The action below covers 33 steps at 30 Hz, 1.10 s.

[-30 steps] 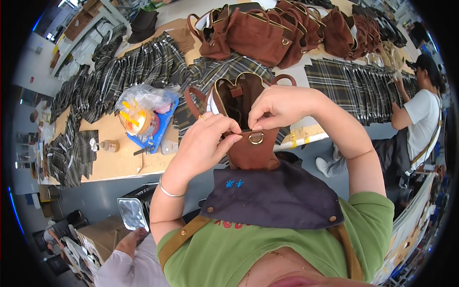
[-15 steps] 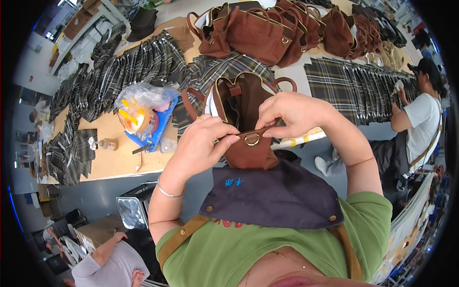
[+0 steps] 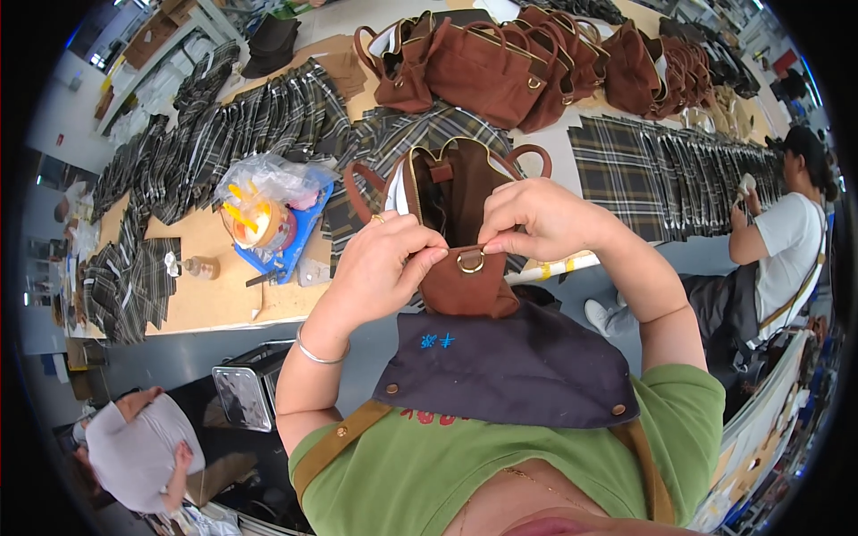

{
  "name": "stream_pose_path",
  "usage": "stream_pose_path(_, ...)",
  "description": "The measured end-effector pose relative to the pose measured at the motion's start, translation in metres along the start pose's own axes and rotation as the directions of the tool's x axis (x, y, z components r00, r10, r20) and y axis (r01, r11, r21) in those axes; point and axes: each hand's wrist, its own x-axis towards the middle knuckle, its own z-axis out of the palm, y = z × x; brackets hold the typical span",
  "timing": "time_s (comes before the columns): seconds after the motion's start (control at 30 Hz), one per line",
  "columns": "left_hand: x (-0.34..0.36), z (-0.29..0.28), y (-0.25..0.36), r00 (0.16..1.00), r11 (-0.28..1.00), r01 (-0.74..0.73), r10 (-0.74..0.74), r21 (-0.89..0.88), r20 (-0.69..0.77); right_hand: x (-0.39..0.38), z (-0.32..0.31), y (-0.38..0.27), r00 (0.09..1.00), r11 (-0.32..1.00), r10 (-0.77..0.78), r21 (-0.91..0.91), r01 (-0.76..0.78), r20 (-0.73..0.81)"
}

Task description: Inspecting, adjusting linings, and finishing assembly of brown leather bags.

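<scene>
A reddish-brown handbag (image 3: 465, 293) stands between my hands at the table's near edge, its top gaping and its dark brown lining showing. A gold D-ring hangs on the end facing me, and a handle rises on each side. My left hand (image 3: 386, 263) pinches the bag's near rim left of the D-ring, thumb against fingers. On the other side of the ring, my right hand (image 3: 536, 219) pinches the same rim between thumb and fingertips. A short stretch of edge shows between both pinches.
More brown handbags (image 3: 487, 76) are lined up at the back. Plaid fabric pieces (image 3: 268, 116) lie to the left and right. A blue tray (image 3: 299, 246) holds an orange-rimmed tub (image 3: 259, 223). A small bottle (image 3: 202, 267) stands nearby. One co-worker (image 3: 786, 241) handles plaid pieces at right.
My right fingers have shifted slightly left along the rim, closer to the D-ring. My left hand keeps its pinch. The person at lower left has moved further left and turned.
</scene>
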Motion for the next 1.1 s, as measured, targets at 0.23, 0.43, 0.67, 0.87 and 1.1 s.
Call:
stream_pose_path(0.23, 0.003, -0.016, 0.003, 0.996, 0.99, -0.005, -0.008, 0.144, 0.087, 0.002, 0.0, 0.002, 0.998, 0.998, 0.049, -0.031, -0.051, -0.041)
stream_pose_path(0.43, 0.005, -0.013, -0.01, 0.987, 1.0, -0.004, 0.002, 0.009, 0.162, 0.0, 0.0, 0.002, 0.999, 0.999, 0.015, -0.039, -0.016, -0.03)
stream_pose_path(0.67, 0.006, -0.005, -0.01, 0.983, 0.998, -0.061, 0.056, 0.022, 0.176, -0.003, 0.006, 0.004, 0.999, 0.999, -0.024, -0.035, 0.022, -0.047)
stream_pose_path(0.87, 0.004, 0.004, -0.009, 0.991, 0.992, -0.105, 0.099, 0.067, 0.084, 0.012, 0.012, -0.004, 0.998, 0.998, 0.012, -0.064, -0.016, -0.058)
stream_pose_path(1.1, -0.001, 0.023, -0.018, 0.989, 0.984, -0.145, 0.147, 0.1, -0.013, 0.014, 0.016, -0.006, 0.997, 0.998, -0.036, -0.052, 0.033, -0.063)
